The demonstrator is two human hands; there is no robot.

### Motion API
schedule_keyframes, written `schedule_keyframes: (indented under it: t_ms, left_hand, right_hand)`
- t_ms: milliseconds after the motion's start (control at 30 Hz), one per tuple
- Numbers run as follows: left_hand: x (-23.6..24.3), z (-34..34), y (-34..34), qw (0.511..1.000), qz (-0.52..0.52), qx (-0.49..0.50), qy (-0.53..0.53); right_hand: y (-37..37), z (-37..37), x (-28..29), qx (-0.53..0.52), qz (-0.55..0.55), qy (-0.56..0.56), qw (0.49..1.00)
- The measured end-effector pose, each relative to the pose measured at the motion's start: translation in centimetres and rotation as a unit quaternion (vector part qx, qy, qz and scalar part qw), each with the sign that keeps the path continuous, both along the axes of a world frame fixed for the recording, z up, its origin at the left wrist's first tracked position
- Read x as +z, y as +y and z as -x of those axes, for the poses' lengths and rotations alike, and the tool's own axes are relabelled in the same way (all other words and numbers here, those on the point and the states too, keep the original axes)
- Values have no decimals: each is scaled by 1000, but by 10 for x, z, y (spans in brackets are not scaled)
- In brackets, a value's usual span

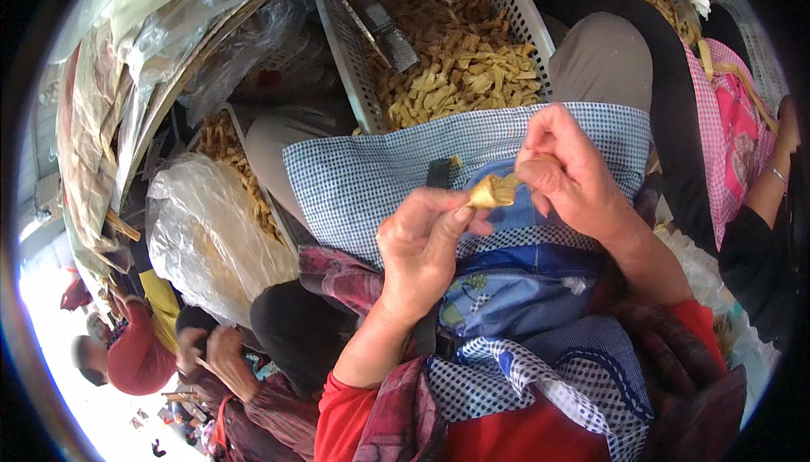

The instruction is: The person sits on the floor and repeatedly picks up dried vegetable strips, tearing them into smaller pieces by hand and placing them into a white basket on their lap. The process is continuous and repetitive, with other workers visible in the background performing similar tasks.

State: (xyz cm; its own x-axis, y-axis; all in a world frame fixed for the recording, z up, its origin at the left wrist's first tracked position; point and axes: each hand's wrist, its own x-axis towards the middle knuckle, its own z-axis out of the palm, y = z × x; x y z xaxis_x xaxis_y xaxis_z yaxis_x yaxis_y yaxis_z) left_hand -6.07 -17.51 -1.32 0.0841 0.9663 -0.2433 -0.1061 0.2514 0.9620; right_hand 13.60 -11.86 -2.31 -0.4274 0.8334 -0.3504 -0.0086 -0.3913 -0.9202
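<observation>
A small yellow folded strip [492, 191], rolled into a cone-like shape, is held above my lap. Its wider left end sits between the thumb and forefinger of my left hand [426, 238]. On the other side, my right hand [567, 173] pinches the thin, ragged end, its other fingers curled. Beneath both hands lies a blue-and-white checked apron [363, 179] over my knees. A dark flat object [439, 172] rests on the apron, partly behind my left hand, with a small yellow bit beside it.
Beyond my knees stands a pale perforated crate [342, 57] holding many yellow-brown strips [472, 74]; a metal-edged bar [375, 23] leans inside it. A clear plastic bag [207, 226] sits at left near another strip-filled crate. Other people sit close by, one sleeve [747, 251] at right.
</observation>
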Motion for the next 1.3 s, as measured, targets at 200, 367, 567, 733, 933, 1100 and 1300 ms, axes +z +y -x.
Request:
schedule_keyframes:
  t_ms: [200, 367, 567, 733, 933, 1100, 1300]
  left_hand:
    - [-4, 14, 10, 985, 97, -138, -40]
    - [-6, 8, 4, 973, 23, -185, 132]
    - [3, 10, 5, 957, -46, -242, 154]
    - [0, 10, 7, 973, -111, -198, 51]
    - [-3, 20, 2, 984, 97, -119, -94]
    - [-1, 48, 65, 973, -116, -39, 195]
    - [-19, 67, 162, 950, -184, 152, 203]
  right_hand:
    - [-28, -5, 11, 98, -152, -130, 975]
    - [-34, 6, 19, 152, -338, -255, 893]
    - [-20, -6, 20, 312, -357, -237, 848]
    - [-6, -21, 16, 367, -301, -158, 866]
    - [-1, -35, 5, 272, -244, -90, 927]
    - [60, 14, -3, 30, -221, -45, 974]
    - [157, 86, -26, -74, -432, -214, 873]
